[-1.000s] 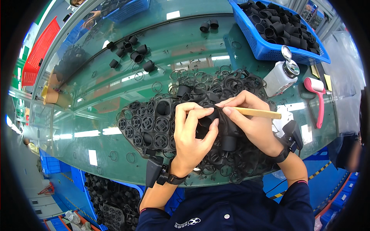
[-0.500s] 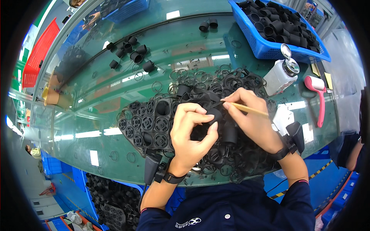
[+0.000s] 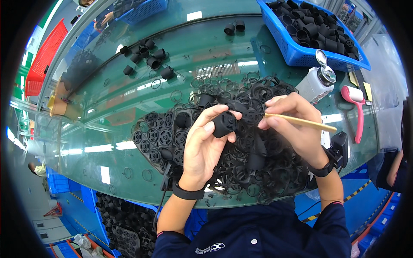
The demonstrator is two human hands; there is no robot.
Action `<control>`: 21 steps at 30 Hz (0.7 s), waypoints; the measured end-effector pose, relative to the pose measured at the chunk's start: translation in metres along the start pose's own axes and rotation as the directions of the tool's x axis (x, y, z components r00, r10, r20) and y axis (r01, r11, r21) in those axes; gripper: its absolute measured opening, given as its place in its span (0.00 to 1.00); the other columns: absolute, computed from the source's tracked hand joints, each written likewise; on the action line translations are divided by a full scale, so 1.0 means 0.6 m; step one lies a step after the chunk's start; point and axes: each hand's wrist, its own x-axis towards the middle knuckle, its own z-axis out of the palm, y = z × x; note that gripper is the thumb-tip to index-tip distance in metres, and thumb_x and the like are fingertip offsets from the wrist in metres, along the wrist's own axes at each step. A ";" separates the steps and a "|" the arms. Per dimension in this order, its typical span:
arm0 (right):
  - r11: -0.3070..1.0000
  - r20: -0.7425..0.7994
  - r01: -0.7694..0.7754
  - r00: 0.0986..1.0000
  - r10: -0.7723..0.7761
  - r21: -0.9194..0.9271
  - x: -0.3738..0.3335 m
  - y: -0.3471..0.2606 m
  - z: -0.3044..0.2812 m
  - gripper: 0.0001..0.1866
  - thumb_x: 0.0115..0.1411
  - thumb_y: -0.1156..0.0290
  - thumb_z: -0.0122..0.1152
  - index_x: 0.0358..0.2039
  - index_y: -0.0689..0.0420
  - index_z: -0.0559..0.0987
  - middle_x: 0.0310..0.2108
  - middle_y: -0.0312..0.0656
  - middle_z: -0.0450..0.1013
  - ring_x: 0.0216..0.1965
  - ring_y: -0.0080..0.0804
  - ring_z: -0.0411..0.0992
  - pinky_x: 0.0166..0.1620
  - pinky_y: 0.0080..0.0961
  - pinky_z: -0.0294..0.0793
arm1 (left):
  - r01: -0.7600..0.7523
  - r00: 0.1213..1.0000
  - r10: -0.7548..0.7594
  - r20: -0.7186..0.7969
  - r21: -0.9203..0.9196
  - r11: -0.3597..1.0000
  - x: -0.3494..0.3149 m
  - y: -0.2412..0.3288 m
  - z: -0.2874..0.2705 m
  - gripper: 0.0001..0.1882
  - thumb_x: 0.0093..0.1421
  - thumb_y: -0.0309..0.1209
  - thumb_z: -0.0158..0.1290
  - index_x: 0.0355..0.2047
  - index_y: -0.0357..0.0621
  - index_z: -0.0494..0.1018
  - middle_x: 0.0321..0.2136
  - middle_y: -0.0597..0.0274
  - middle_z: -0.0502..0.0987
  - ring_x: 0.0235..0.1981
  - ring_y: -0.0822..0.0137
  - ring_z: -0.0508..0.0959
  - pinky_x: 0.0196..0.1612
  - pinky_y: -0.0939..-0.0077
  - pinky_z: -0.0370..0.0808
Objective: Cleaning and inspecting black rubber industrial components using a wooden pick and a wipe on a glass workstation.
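The left hand [image 3: 198, 144] is raised over the tabletop [image 3: 97, 129], toward its near edge, its grip closed around a small black cup [image 3: 224, 124]. Thumb and fingers press the cup's side, and its closed end, with a raised round centre, is turned up and to the right. The right hand [image 3: 297, 122] is just beside it on the right; its grip pinches a thin tan stick [image 3: 307, 122] between thumb and fingertips. The stick slants slightly down to the right, and its left end is by the fingertips, apart from the cup. Whether its tip touches anything cannot be told.

Below both hands, along the middle of the near edge, spreads a heap of black rings and scraps [image 3: 275, 176], with another black cup [image 3: 257, 160] lying in it. A sheet of black discs [image 3: 164, 137] joins the heap's left side.

A blue basket [image 3: 309, 62] full of black cups fills the far right corner of the tabletop. In front of it, toward the right edge, stands a white bottle [image 3: 310, 88] with its metal lid up; a pink-handled roller [image 3: 358, 116] lies nearer that edge. A loose group of cups [image 3: 153, 63] lies toward the far left corner, and two more cups [image 3: 229, 29] lie near the far edge.
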 end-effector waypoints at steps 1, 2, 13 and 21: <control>1.000 0.000 -0.001 1.000 0.001 -0.001 0.001 0.004 0.001 0.06 0.51 0.78 0.62 0.30 0.63 0.75 0.26 0.40 0.76 0.32 0.27 0.76 0.40 0.24 0.73 | 0.016 1.000 -0.016 0.019 -0.012 1.000 0.000 -0.003 0.001 0.18 0.57 0.32 0.49 0.46 0.38 0.64 0.42 0.45 0.71 0.32 0.66 0.72 0.38 0.75 0.71; 0.982 0.037 0.181 0.983 -0.180 -0.049 0.002 0.012 0.003 0.06 0.50 0.78 0.62 0.30 0.62 0.75 0.27 0.41 0.77 0.33 0.28 0.76 0.43 0.27 0.72 | 0.033 0.999 -0.032 0.039 -0.022 0.999 0.000 -0.005 0.002 0.18 0.58 0.33 0.50 0.46 0.38 0.65 0.41 0.47 0.71 0.32 0.66 0.72 0.38 0.76 0.71; 0.866 0.153 0.453 0.890 -0.428 -0.210 -0.002 0.024 0.022 0.06 0.47 0.77 0.65 0.26 0.58 0.76 0.35 0.43 0.77 0.37 0.33 0.76 0.52 0.38 0.66 | 0.175 0.977 -0.175 0.120 0.003 0.984 -0.003 -0.006 0.002 0.18 0.59 0.36 0.51 0.46 0.38 0.65 0.37 0.52 0.73 0.35 0.65 0.75 0.34 0.77 0.73; 0.836 0.190 0.469 0.882 -0.430 -0.285 -0.003 0.020 0.019 0.07 0.46 0.77 0.65 0.25 0.57 0.75 0.35 0.42 0.77 0.36 0.31 0.75 0.49 0.36 0.67 | 0.199 0.973 -0.198 0.121 0.008 0.980 -0.004 -0.004 0.004 0.18 0.60 0.36 0.51 0.46 0.37 0.65 0.38 0.52 0.73 0.35 0.65 0.75 0.35 0.77 0.74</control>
